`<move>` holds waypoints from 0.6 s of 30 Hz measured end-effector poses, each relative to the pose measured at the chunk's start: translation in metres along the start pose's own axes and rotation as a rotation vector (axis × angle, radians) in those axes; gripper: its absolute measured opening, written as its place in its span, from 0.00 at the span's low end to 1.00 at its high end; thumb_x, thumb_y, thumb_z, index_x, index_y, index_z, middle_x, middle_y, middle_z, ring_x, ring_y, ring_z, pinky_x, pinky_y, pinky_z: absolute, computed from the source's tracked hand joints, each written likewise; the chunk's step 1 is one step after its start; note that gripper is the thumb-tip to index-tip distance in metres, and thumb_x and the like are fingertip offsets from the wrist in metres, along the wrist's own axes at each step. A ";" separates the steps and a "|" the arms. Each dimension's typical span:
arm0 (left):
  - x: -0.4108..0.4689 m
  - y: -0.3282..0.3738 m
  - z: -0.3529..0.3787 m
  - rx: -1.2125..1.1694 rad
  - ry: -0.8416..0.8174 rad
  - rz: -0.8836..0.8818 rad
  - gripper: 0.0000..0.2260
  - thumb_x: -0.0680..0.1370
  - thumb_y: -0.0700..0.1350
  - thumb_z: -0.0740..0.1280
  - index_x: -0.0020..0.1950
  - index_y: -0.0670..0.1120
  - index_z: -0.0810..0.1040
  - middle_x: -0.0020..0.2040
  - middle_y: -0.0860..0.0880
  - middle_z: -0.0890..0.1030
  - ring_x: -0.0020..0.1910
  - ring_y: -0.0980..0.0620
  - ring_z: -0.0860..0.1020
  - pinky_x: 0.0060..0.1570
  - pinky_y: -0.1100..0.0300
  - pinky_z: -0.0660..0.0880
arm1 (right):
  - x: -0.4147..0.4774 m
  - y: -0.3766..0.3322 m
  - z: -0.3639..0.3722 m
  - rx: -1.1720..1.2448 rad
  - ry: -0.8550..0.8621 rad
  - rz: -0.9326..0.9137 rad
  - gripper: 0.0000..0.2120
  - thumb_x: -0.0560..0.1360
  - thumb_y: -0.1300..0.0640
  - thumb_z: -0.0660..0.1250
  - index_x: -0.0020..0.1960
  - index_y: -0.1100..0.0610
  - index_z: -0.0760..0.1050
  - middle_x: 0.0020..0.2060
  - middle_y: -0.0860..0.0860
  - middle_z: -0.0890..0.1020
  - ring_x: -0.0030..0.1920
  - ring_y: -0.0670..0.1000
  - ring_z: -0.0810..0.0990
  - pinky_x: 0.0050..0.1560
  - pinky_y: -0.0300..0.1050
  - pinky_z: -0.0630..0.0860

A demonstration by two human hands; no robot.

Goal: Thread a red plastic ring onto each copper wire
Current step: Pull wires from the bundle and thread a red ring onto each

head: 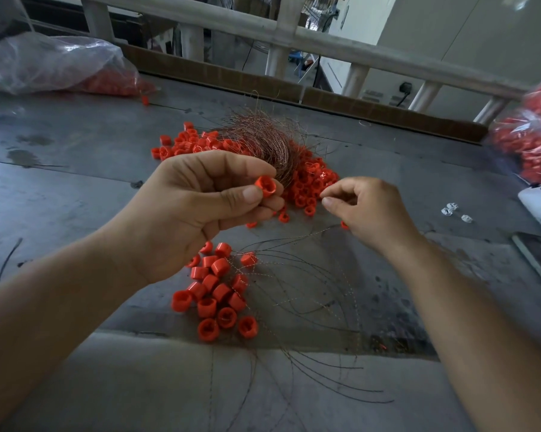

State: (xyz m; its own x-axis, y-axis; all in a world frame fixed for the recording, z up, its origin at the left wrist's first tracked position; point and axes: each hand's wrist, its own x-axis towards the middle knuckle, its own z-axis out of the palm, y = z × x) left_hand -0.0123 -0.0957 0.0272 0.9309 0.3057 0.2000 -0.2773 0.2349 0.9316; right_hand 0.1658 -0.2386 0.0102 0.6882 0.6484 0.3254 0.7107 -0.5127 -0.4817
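The left hand (200, 210) pinches one short red plastic ring (265, 188) between thumb and fingertips, bore turned toward the right hand (366, 210). That hand's thumb and forefinger press together just beside the ring, as if on a wire end. Whether a strand is there, I cannot tell. Beyond the left hand lies the tangled bundle of thin copper wires (263, 141). My judgement of the risks: a bent tip misses the bore, or the ring slips into the loose heap of red rings (306, 185) beyond both hands.
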 end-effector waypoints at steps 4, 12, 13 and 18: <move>0.001 0.000 0.000 0.008 -0.008 -0.007 0.10 0.61 0.38 0.68 0.41 0.44 0.84 0.39 0.45 0.84 0.40 0.52 0.83 0.38 0.65 0.78 | 0.003 -0.004 0.010 -0.084 -0.095 -0.083 0.09 0.71 0.61 0.69 0.50 0.54 0.81 0.42 0.46 0.77 0.46 0.47 0.76 0.50 0.38 0.70; 0.001 -0.001 0.000 0.035 -0.011 -0.017 0.11 0.61 0.40 0.70 0.41 0.44 0.84 0.39 0.46 0.84 0.40 0.51 0.83 0.38 0.65 0.78 | 0.001 -0.005 0.001 0.019 -0.032 -0.005 0.09 0.70 0.61 0.70 0.35 0.50 0.75 0.34 0.42 0.76 0.36 0.43 0.74 0.37 0.28 0.68; 0.001 -0.001 0.000 0.050 -0.008 -0.018 0.10 0.62 0.40 0.69 0.41 0.44 0.84 0.39 0.46 0.84 0.40 0.51 0.83 0.38 0.65 0.78 | 0.001 -0.007 -0.003 0.114 -0.014 0.026 0.10 0.70 0.62 0.70 0.34 0.50 0.74 0.33 0.43 0.77 0.36 0.43 0.76 0.38 0.27 0.69; 0.001 -0.003 0.001 0.117 0.008 -0.015 0.12 0.62 0.38 0.67 0.42 0.46 0.85 0.38 0.46 0.84 0.39 0.52 0.83 0.38 0.66 0.78 | -0.013 -0.033 -0.018 0.715 -0.113 0.012 0.11 0.68 0.68 0.69 0.42 0.53 0.76 0.35 0.47 0.79 0.37 0.44 0.79 0.41 0.34 0.75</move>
State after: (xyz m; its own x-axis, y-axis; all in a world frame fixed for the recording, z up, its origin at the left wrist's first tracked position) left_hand -0.0105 -0.0974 0.0250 0.9326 0.3105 0.1839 -0.2335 0.1306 0.9636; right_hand 0.1361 -0.2410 0.0365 0.6488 0.7192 0.2487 0.4074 -0.0522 -0.9118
